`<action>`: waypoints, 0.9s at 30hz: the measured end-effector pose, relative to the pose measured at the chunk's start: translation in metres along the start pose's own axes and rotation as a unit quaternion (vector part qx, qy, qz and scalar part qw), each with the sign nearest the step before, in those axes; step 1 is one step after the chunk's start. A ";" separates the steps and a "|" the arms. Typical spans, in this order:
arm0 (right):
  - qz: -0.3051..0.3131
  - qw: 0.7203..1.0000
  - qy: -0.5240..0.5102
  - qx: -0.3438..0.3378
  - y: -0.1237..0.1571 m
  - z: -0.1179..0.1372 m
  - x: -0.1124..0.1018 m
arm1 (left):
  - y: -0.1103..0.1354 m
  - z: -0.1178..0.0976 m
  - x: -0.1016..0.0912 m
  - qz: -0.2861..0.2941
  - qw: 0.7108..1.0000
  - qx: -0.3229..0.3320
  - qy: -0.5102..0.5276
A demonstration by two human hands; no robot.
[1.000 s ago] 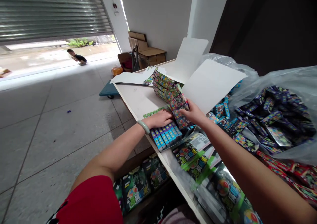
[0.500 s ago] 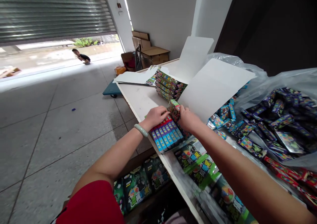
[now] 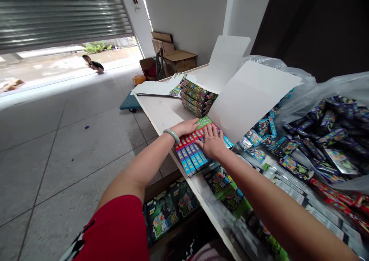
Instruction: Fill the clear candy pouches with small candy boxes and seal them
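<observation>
A tight block of small colourful boxes (image 3: 191, 153), with blue, red and green ends, lies flat near the front edge of the white table (image 3: 161, 113). My left hand (image 3: 187, 127), a pale green bangle on its wrist, rests against the block's far left side with fingers curled along it. My right hand (image 3: 212, 142) lies flat on top of the block, fingers spread. Neither hand lifts anything.
A stack of similar boxes (image 3: 196, 97) stands further back beside open white cardboard flaps (image 3: 250, 95). A clear plastic bag (image 3: 325, 134) of loose boxes fills the right. Green packets (image 3: 227, 190) lie at the front. A blue trolley (image 3: 129, 103) and a crouching person (image 3: 92, 64) are on the floor.
My right hand brought a handful of boxes down onto the block, laid them in and now presses flat on top. My left hand stayed at the block's side.
</observation>
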State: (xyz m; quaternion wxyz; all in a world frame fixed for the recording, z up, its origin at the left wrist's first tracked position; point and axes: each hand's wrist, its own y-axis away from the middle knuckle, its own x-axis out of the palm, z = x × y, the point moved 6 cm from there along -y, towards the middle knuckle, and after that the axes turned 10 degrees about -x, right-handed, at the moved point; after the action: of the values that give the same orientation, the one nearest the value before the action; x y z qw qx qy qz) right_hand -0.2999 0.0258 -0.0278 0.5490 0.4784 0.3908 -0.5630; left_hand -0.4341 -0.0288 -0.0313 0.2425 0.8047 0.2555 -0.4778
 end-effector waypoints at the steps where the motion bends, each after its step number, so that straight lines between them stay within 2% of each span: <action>1: 0.001 1.000 -0.001 -0.010 -0.001 -0.001 0.001 | -0.001 0.000 0.001 0.004 1.000 -0.001 -0.007; 5: -0.026 0.997 -0.010 -0.076 0.007 0.001 -0.007 | 0.008 0.000 -0.007 -0.018 0.999 -0.005 -0.032; 10: -0.086 0.988 -0.006 -0.131 0.045 0.003 -0.013 | 0.040 0.008 -0.025 -0.091 0.995 -0.006 -0.045; 15: -0.039 0.991 -0.002 -0.129 0.063 -0.002 0.004 | 0.059 0.010 -0.014 -0.114 0.991 -0.011 -0.064; 21: -0.030 0.989 -0.045 -0.141 0.063 -0.005 0.001 | 0.058 0.007 -0.010 -0.122 0.989 -0.038 -0.078; 24: -0.075 0.984 -0.091 -0.134 0.076 -0.011 -0.004 | 0.058 0.009 -0.012 -0.112 0.989 -0.043 -0.084; 27: -0.186 0.967 -0.143 -0.102 0.095 -0.027 -0.009 | 0.056 0.010 -0.012 -0.101 0.990 -0.047 -0.087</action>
State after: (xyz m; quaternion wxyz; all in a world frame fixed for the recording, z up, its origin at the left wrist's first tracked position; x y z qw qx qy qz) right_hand -0.2028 0.0457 -0.0175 0.5311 0.2532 0.4459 -0.6745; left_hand -0.4089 -0.0794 -0.0168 0.2518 0.7178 0.3354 -0.5558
